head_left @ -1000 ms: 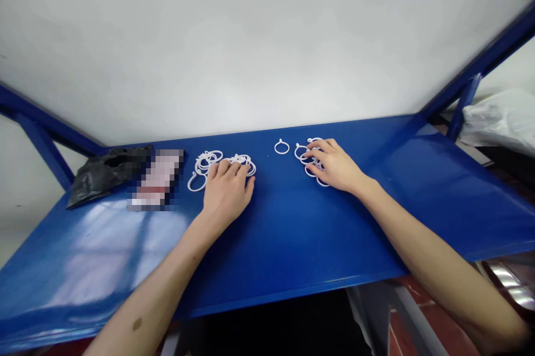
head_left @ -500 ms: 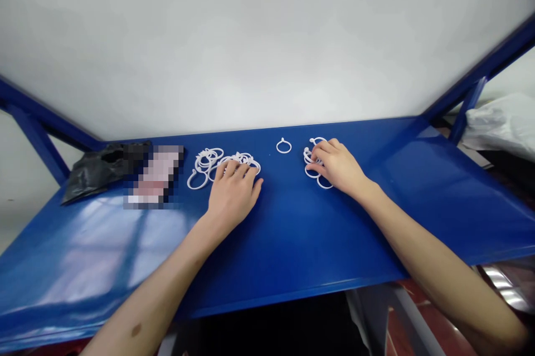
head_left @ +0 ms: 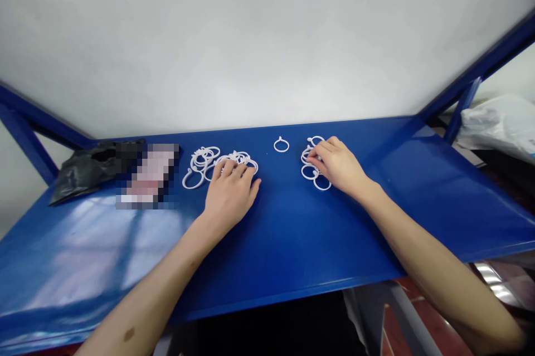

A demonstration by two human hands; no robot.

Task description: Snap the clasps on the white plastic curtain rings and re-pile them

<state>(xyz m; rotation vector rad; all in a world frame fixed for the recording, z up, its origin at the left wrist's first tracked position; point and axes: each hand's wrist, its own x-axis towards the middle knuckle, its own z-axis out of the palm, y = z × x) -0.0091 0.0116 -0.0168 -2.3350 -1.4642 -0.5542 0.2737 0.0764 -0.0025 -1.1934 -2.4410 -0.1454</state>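
Observation:
White plastic curtain rings [head_left: 194, 179], each with a small eyelet, lie in a tangled heap left of centre. My left hand [head_left: 229, 194] rests palm down on the near right side of that heap, fingers slightly apart, covering some rings. A smaller group of rings [head_left: 322, 182] lies to the right. Over its right edge, my right hand [head_left: 339, 166] has thumb and forefinger drawn together on a curtain ring; the fingertips partly hide the contact. A single ring [head_left: 281, 146] lies flat by itself between the two groups.
All of this is on a blue table [head_left: 267, 255] against a pale wall [head_left: 267, 38]. A black plastic bag [head_left: 77, 175] and a pixelated flat object [head_left: 150, 172] lie at the left. Blue frame bars rise at both ends, and a white plastic bag [head_left: 501, 125] is beyond the right one.
My right thumb has closed in toward the forefinger, and the ring group beneath shows more. My left hand stays on its heap. The whole view has shifted slightly.

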